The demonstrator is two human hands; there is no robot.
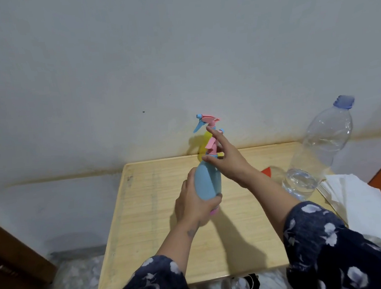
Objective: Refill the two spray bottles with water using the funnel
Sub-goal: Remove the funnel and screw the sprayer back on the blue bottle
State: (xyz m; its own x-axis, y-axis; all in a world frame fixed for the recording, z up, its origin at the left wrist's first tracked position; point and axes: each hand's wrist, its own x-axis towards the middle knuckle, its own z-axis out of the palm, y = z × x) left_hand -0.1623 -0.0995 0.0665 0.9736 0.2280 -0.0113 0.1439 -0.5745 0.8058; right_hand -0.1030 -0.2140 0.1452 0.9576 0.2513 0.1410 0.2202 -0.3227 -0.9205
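Where walls meet: pale wooden table (pixel 249 242)

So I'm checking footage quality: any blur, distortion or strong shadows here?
Head view: wide-angle bend tilts the water bottle and curves the table edges; soft throughout, right hand slightly blurred; the blue bottle throws a shadow toward the camera.

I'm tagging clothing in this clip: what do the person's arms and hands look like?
Both arms wear dark navy sleeves with a pale leaf-like print, pushed up to leave the forearms bare. The left hand and right hand are ungloved. A small dark mark sits near the left wrist.
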